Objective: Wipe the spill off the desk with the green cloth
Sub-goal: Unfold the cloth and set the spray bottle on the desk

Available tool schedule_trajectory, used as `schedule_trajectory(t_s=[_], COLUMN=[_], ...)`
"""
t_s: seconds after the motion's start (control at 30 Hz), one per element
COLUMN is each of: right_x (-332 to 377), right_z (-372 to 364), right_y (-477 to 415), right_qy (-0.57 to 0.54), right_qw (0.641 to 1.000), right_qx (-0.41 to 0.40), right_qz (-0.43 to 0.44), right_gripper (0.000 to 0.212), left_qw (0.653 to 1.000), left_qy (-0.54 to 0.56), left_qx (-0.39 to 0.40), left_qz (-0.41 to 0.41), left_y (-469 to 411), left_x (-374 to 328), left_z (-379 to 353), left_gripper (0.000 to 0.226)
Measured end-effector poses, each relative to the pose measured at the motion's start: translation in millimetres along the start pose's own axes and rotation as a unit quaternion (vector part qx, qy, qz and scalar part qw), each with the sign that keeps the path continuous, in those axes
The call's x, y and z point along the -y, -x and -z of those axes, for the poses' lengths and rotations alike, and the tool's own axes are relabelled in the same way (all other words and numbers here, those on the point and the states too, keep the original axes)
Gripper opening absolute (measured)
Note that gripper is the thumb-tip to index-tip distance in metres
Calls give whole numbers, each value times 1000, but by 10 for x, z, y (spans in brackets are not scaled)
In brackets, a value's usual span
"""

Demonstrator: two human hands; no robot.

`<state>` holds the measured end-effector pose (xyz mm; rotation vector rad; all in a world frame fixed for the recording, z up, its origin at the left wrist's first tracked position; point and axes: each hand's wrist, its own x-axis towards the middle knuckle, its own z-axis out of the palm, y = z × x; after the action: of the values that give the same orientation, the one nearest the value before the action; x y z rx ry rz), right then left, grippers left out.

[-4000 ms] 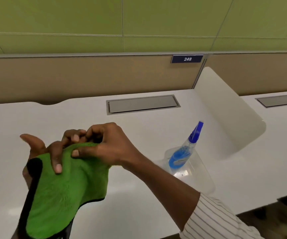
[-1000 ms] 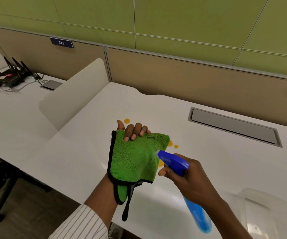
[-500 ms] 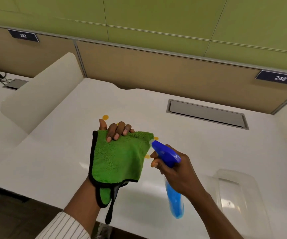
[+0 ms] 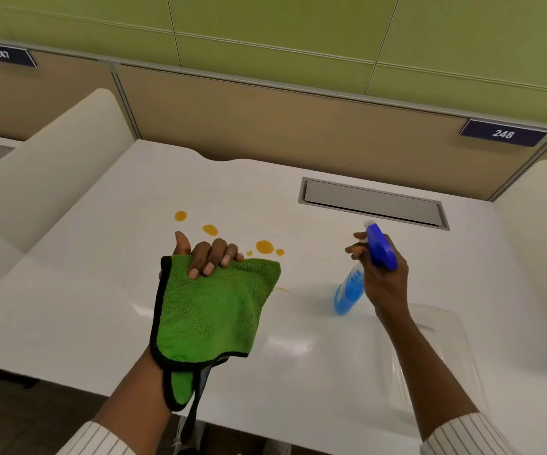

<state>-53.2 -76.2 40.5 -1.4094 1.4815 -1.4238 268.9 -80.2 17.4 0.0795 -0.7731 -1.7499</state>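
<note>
Left hand [image 4: 211,257] raised above the counter [image 4: 68,290], fingers [image 4: 199,262] curled over the cloth [image 4: 209,310]. Right hand [image 4: 385,280] wrapped around the spray bottle [image 4: 350,292], right of the spill [image 4: 264,246]. Orange drops just beyond the cloth, untouched. Risks: smearing drops wider with one broad sweep; missing the farthest drop; knocking the bottle.
</note>
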Motion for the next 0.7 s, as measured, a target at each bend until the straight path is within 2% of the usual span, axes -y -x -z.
schedule_trajectory(t_s=[0.07,0.2,0.5,0.53,0.6,0.7], right_x=[-52,-46,-99,-96,-43,22], right_z=[62,136,64,66,51,4], right_y=[-58,-152,-134,-114,-14,286], right_qy=[3,3,43,51,86,114], right_qw=[1000,997,990,989,984,973], right_qx=[-21,-55,-70,-71,-78,-114], right_qz=[-15,-45,-117,-119,-135,-167], right_gripper=[26,31,41,46,69,93], left_qw=[998,997,994,994,993,993], left_qy=[47,79,98,101,107,108], left_qx=[48,11,41,45,47,35], left_qz=[13,22,12,14,16,17], left_y=[162,183,242,254,273,287], left_x=[9,23,79,80,78,74], left_z=[-101,-208,-264,-259,-246,-254], left_gripper=[92,93,101,101,99,86])
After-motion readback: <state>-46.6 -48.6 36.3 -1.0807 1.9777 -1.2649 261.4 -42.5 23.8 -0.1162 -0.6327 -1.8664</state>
